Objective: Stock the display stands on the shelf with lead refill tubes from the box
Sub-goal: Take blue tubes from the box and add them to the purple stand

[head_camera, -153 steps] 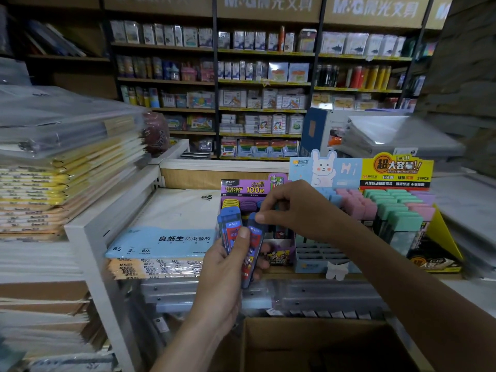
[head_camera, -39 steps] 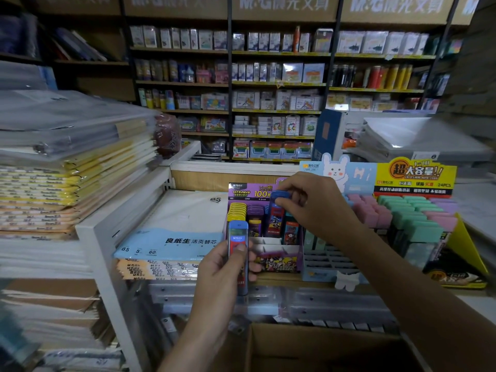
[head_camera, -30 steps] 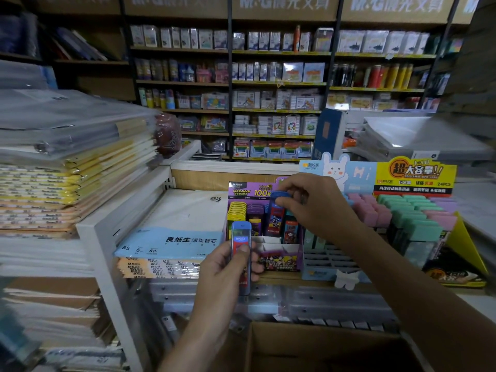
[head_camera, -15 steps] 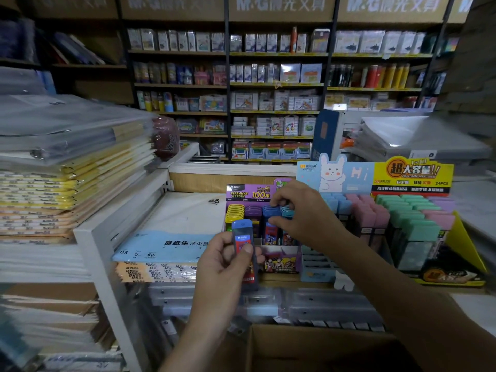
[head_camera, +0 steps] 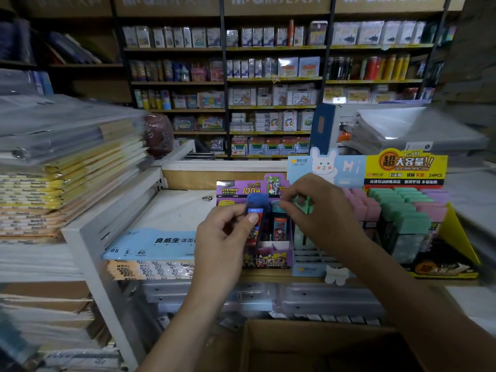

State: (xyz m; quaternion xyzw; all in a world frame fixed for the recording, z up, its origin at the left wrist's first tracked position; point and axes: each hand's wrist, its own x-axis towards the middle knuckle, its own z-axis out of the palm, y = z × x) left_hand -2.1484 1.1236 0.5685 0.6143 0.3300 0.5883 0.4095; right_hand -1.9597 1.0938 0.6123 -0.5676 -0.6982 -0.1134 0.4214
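My left hand [head_camera: 224,242] grips a blue-capped lead refill tube [head_camera: 256,220] upright in front of the purple display stand [head_camera: 264,260] on the shelf. My right hand [head_camera: 320,213] hovers just right of that tube, fingers bent, fingertips above a teal-capped tube [head_camera: 279,228] standing in the purple stand; I see nothing held in it. Yellow-capped tubes [head_camera: 228,203] fill the stand's left side. To the right stand the blue rabbit display [head_camera: 324,165] and a yellow display [head_camera: 405,165] with pink, green and purple tubes. The open cardboard box [head_camera: 308,345] lies below my arms.
Wrapped yellow notebooks [head_camera: 67,183] are stacked high on the left behind a white shelf frame [head_camera: 88,237]. A blue B5 paper pack [head_camera: 150,245] lies left of the purple stand. Clear plastic cases [head_camera: 322,299] sit under the shelf edge. Stocked wall shelves [head_camera: 268,79] fill the background.
My right hand pushed a tube down into the purple stand, then lifted off it toward my left hand. My left hand raised its one remaining tube closer to the stand.
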